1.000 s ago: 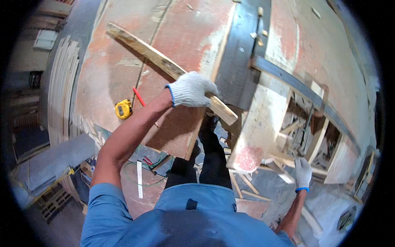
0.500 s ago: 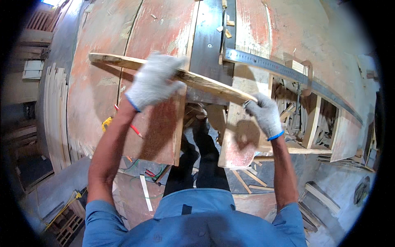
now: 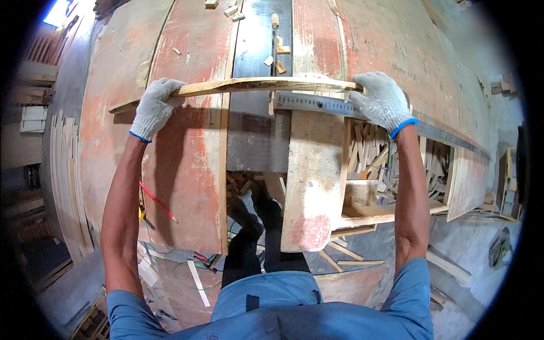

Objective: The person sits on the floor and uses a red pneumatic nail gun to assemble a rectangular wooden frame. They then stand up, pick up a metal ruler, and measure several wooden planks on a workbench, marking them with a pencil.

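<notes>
A long, narrow wooden board with a rough, wavy edge spans crosswise above the workbench, edge-on to me. My left hand, in a grey-white knit glove, is closed round it toward its left part; a tip of the board sticks out past that hand. At the board's right end my right hand, gloved alike with a blue cuff, grips it. Just behind and below the board lies a long metal ruler, partly covered by my right hand. The fingers on the far side of the board are hidden.
Red-worn wooden panels form the bench, with a dark metal strip between them. A red pencil lies at the left. Small wood blocks and a chisel-like tool sit farther back. Scraps fill an open compartment at right.
The board has swung from a slant to nearly level across my view. My left hand has moved left along it, and my right hand has gone up and farther away.
</notes>
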`<state>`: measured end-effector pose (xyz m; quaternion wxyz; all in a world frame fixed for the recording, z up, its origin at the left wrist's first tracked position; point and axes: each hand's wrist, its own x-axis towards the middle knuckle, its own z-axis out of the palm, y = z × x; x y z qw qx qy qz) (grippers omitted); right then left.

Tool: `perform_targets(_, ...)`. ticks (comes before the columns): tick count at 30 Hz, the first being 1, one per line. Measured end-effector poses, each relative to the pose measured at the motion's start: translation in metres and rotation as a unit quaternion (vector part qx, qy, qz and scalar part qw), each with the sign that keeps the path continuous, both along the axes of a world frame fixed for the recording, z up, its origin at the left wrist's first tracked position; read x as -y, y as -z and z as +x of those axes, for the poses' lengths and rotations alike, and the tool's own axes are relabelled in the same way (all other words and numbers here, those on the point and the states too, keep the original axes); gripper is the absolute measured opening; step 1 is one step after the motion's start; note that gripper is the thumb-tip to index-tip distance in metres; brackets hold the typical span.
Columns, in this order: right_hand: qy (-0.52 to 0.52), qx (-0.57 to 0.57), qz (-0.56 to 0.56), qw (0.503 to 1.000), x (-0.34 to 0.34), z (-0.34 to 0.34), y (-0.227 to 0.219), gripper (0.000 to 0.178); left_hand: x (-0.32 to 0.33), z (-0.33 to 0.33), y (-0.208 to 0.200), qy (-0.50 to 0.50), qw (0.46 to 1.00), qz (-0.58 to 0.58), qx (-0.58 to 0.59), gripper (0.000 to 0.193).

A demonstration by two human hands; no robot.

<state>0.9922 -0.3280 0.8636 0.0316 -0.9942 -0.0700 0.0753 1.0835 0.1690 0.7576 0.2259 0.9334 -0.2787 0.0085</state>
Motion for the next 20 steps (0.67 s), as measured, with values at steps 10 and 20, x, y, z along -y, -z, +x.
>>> perform_targets(10,0.046,-0.027,0.101,0.994,-0.001,0.006,0.069,0.051,0.038,0.015,0.01,0.026,0.996,0.084,0.008,0.031)
perform_targets(20,0.071,0.015,0.106,0.992,-0.006,0.006,0.084,0.053,0.034,0.007,0.001,0.028,0.998,0.056,0.015,0.031)
